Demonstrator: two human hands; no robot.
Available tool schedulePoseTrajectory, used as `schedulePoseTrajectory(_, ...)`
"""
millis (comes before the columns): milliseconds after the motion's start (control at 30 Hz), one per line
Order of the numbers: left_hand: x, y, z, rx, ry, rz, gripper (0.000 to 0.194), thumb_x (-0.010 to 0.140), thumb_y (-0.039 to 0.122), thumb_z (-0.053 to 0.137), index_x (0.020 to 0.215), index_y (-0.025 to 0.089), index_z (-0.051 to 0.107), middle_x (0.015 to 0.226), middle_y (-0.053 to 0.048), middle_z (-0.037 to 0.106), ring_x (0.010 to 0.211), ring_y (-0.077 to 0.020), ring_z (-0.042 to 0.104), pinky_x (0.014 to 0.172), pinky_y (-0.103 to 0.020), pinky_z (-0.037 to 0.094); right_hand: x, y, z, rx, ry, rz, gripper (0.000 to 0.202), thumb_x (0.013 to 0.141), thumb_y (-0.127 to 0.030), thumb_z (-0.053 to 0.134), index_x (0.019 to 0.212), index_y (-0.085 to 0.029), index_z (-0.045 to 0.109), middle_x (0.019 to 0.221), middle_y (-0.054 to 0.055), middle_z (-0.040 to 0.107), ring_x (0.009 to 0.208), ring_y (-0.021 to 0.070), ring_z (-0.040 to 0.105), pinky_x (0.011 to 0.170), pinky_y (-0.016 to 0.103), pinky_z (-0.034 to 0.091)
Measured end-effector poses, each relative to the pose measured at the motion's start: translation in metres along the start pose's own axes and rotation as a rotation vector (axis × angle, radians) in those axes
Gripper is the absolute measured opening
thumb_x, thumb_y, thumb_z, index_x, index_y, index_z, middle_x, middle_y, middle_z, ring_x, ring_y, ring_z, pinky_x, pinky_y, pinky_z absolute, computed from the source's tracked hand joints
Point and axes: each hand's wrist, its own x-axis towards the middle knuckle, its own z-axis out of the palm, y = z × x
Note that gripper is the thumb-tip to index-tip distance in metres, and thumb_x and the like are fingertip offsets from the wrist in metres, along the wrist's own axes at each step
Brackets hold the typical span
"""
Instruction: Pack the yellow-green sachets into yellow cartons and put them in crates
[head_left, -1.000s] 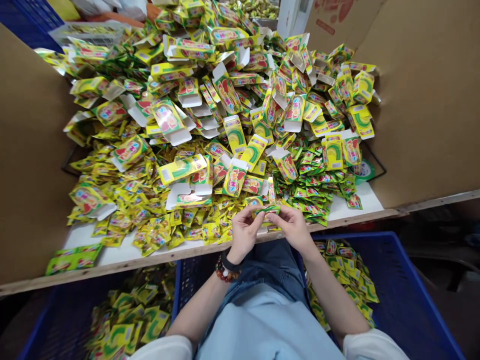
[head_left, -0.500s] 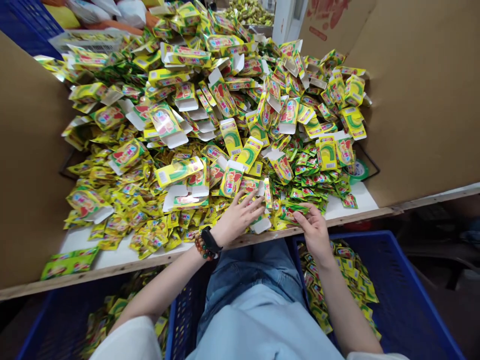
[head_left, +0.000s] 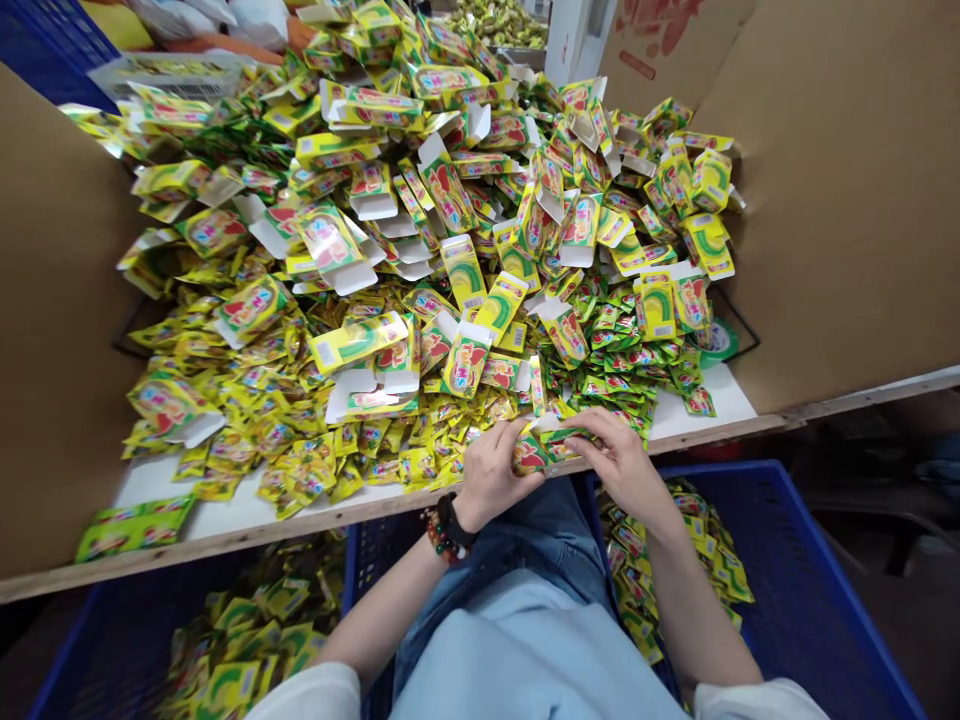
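Observation:
At the front edge of the table, my left hand (head_left: 489,474) is closed around a small yellow-and-green candy box (head_left: 529,454). The box's open end faces right, toward my other hand. My right hand (head_left: 621,462) pinches a green candy sachet (head_left: 556,438) at that open end; whether part of it is inside the box I cannot tell. Loose yellow sachets (head_left: 300,470) lie left of my hands, and a pile of green sachets (head_left: 611,340) lies just beyond my right hand. Many open candy boxes (head_left: 465,360) are heaped behind.
Blue crates with filled boxes stand below the table edge, one at left (head_left: 82,650) and one at right (head_left: 806,570). Cardboard walls rise on the left (head_left: 60,330) and right (head_left: 847,220). A green strip of packets (head_left: 135,527) lies at the front left corner.
My left hand has gone from lying spread on the pile to gripping a candy box near the edge. My right hand has brought the green sachet left to the box.

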Motion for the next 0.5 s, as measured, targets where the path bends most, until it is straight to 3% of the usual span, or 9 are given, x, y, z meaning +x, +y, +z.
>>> schedulePoseTrajectory(100, -0.006, 0.009, 0.011, -0.058, 0.009, -0.038, 0.057, 0.066, 0.027, 0.068, 0.12, 0.018, 0.053, 0.099, -0.009, 0.065, 0.088, -0.0262, 0.065, 0.076, -0.037, 0.054, 0.0, -0.008, 0.002, -0.211, -0.028, 0.021, 0.021, 0.093, -0.022, 0.051, 0.102, -0.024, 0.069, 0.096, 0.005, 0.066, 0.09, 0.0212, 0.063, 0.079, 0.034, 0.049)
schedulePoseTrajectory(200, -0.01, 0.014, 0.021, -0.149, 0.036, -0.05, 0.054, 0.069, 0.028, 0.068, 0.119, 0.018, 0.053, 0.097, -0.01, 0.065, 0.086, -0.0261, 0.065, 0.074, -0.038, 0.054, -0.005, -0.012, 0.021, -0.414, 0.096, -0.008, 0.026, 0.093, -0.02, 0.049, 0.11, -0.023, 0.067, 0.098, 0.009, 0.067, 0.089, 0.024, 0.063, 0.08, 0.037, 0.049)
schedulePoseTrajectory(300, -0.014, 0.015, 0.028, -0.288, 0.115, -0.052, 0.05, 0.076, 0.031, 0.065, 0.123, 0.018, 0.051, 0.1, -0.011, 0.066, 0.09, -0.0265, 0.066, 0.077, -0.039, 0.055, -0.011, -0.008, 0.044, -0.447, 0.211, -0.135, 0.025, 0.093, -0.02, 0.05, 0.11, -0.024, 0.067, 0.098, 0.009, 0.071, 0.091, 0.0251, 0.063, 0.086, 0.041, 0.047)
schedulePoseTrajectory(400, -0.017, 0.012, 0.031, -0.382, 0.142, -0.064, 0.054, 0.08, 0.029, 0.064, 0.13, 0.019, 0.046, 0.114, -0.014, 0.064, 0.102, -0.0288, 0.065, 0.086, -0.042, 0.054, -0.017, -0.001, 0.06, -0.452, 0.307, -0.24, 0.02, 0.092, -0.019, 0.053, 0.101, -0.028, 0.069, 0.092, 0.003, 0.076, 0.105, 0.0276, 0.062, 0.1, 0.05, 0.035)
schedulePoseTrajectory(500, -0.022, 0.01, 0.032, -0.41, 0.135, -0.106, 0.048, 0.086, 0.024, 0.053, 0.132, 0.019, 0.046, 0.119, -0.016, 0.063, 0.105, -0.0277, 0.065, 0.088, -0.041, 0.053, -0.023, 0.002, 0.068, -0.393, 0.238, -0.235, 0.025, 0.092, -0.019, 0.053, 0.109, -0.029, 0.067, 0.092, 0.002, 0.077, 0.12, 0.0302, 0.057, 0.109, 0.059, 0.018)
